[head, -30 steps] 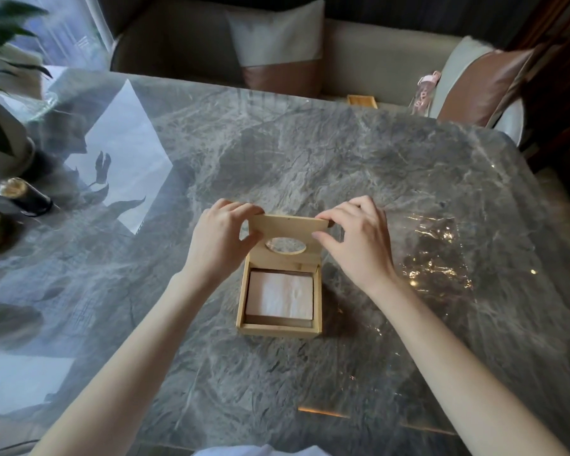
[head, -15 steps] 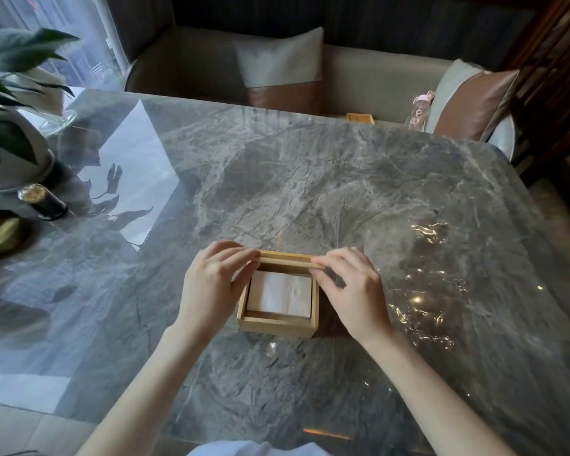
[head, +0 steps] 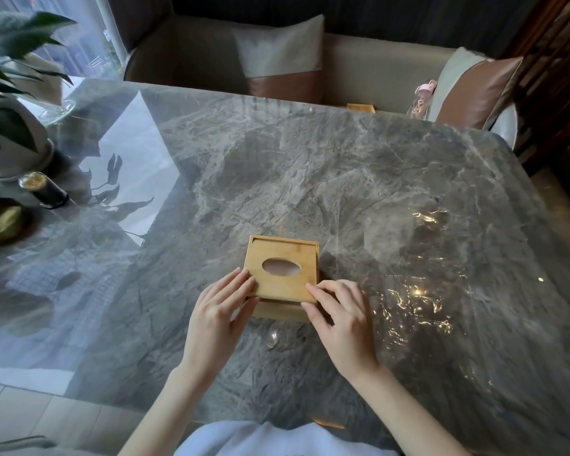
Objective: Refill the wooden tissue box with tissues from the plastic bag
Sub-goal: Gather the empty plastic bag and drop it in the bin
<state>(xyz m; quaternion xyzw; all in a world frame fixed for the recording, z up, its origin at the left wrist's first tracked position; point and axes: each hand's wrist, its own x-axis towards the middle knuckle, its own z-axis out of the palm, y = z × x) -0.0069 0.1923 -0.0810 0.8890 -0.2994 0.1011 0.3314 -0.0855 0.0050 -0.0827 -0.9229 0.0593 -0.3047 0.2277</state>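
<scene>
lid (head: 283, 269) now nearly closed over the wooden tissue box (head: 278, 311) mid-table (head: 359, 192), where half a second ago the tissues lay open; pale tissue shows through the oval hole. left hand (head: 219, 315) and right hand (head: 341, 315) pinch its near corners, narrow grip. clear plastic bag (head: 418, 291) lies just right.

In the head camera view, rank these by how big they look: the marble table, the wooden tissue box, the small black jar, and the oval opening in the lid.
1. Marble table, by far the largest.
2. Wooden tissue box.
3 and 4. Small black jar and oval opening look similar; the jar sits farther from the camera, so I won't rank them.
</scene>
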